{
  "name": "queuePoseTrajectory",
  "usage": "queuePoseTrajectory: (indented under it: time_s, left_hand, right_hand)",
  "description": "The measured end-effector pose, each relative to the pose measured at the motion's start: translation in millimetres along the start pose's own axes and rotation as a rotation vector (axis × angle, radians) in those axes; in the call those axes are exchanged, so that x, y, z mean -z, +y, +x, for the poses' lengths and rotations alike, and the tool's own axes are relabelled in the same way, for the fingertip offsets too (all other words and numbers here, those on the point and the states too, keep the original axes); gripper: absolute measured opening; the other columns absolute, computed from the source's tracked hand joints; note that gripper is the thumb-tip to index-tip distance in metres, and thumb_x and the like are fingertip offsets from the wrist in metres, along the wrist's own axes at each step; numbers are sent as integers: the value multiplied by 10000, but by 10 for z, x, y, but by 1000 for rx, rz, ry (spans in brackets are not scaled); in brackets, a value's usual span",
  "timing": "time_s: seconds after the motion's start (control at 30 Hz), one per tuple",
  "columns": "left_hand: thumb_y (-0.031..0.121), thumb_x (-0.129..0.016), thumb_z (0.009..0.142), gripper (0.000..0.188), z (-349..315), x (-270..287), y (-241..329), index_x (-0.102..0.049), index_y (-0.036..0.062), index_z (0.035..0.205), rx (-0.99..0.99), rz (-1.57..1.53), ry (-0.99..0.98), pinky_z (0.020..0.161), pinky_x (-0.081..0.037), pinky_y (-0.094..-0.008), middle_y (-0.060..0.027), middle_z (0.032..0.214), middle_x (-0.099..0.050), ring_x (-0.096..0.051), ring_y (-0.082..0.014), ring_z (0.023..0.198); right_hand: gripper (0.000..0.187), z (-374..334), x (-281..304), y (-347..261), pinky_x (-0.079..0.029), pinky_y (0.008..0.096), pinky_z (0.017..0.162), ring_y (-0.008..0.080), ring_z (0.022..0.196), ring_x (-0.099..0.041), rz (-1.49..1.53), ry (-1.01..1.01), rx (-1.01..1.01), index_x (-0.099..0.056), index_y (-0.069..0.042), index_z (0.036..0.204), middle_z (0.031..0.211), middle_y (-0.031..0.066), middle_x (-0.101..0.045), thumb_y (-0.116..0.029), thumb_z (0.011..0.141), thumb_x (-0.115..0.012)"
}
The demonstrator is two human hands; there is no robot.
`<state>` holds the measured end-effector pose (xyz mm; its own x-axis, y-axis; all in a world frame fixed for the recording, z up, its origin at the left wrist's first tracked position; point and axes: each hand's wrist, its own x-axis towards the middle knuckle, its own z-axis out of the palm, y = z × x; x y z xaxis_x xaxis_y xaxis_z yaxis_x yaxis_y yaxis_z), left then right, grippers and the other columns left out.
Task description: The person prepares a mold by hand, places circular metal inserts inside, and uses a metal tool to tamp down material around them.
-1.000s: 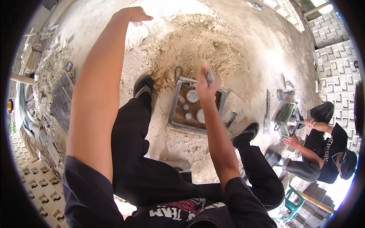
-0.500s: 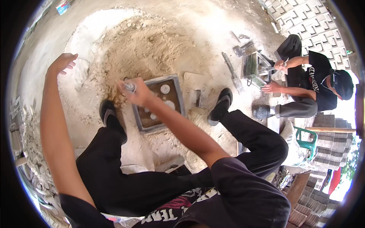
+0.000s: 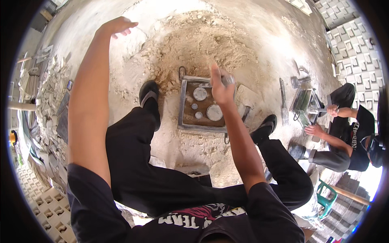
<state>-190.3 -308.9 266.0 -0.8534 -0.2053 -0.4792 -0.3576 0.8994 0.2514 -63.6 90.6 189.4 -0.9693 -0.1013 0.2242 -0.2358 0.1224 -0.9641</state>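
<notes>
My right hand [image 3: 221, 90] is closed round a shiny grey metal piece [image 3: 230, 79], mostly hidden in my fist, above the right side of a square grey frame [image 3: 202, 129]. Packed brown sand [image 3: 187, 109] fills the frame. Pale round discs lie in it: a large disc [image 3: 199, 94] at the far left, another large disc [image 3: 214, 113] nearer, and two small ones between them. Wire loops stick out at two corners of the frame. My left hand [image 3: 117, 27] hangs in the air at the far left, fingers loosely apart, holding nothing.
Loose sand [image 3: 194, 44] is heaped beyond the frame, between my feet. At the right, a co-worker [image 3: 356, 137] in dark clothes handles another metal frame [image 3: 304, 106]. A hammer [image 3: 300, 81] and a long bar [image 3: 283, 101] lie nearby. Rubble [image 3: 50, 109] is piled at the left.
The view has shifted, so the frame shows further right. My right hand has moved from the frame's left side across to its right side. My left hand remains raised and free.
</notes>
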Motion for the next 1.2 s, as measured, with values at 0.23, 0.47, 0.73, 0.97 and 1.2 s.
queuePoseTrajectory:
  time_s: [0.23, 0.47, 0.73, 0.97, 1.2]
  left_hand:
    - [603, -486, 890, 647, 19, 32, 58, -526, 91, 1284, -9, -3, 3, 894, -506, -465, -131, 1216, -614, -584, -243, 1116]
    - [596, -475, 901, 680, 34, 38, -21, -481, 78, 1340, 13, 48, -19, 903, -506, -486, -156, 1244, -595, -568, -269, 1164]
    - [596, -479, 896, 684, 84, 29, -8, -479, 77, 1341, 21, 29, -44, 919, -494, -495, -162, 1237, -594, -565, -269, 1154]
    - [587, -482, 898, 646, 100, 48, -80, -499, 95, 1316, 60, 25, -43, 916, -492, -507, -136, 1234, -596, -566, -259, 1150]
    - [590, -452, 910, 662, 93, 33, 12, -494, 88, 1339, 36, 56, -60, 903, -512, -504, -122, 1259, -602, -575, -251, 1160]
  right_hand:
    - [482, 102, 41, 84, -243, 284, 481, 55, 567, -284, 76, 247, -171, -390, -89, 584, 573, -66, -334, -292, 1004, -510]
    - [513, 108, 184, -77, -205, 275, 451, 44, 512, -269, 60, 249, -317, -383, -113, 584, 554, -76, -306, -382, 1015, -459]
    - [497, -49, 341, 85, -277, 253, 448, 57, 468, -360, -18, 130, -319, -450, -102, 543, 504, -48, -409, -319, 976, -560]
    - [478, -229, 554, 367, -244, 258, 449, 47, 475, -330, 29, -90, -302, -454, -75, 544, 521, -43, -414, -240, 984, -542]
    - [424, -290, 737, 377, -218, 279, 449, 69, 469, -314, 165, -86, -26, -405, -72, 537, 509, -36, -397, -102, 951, -495]
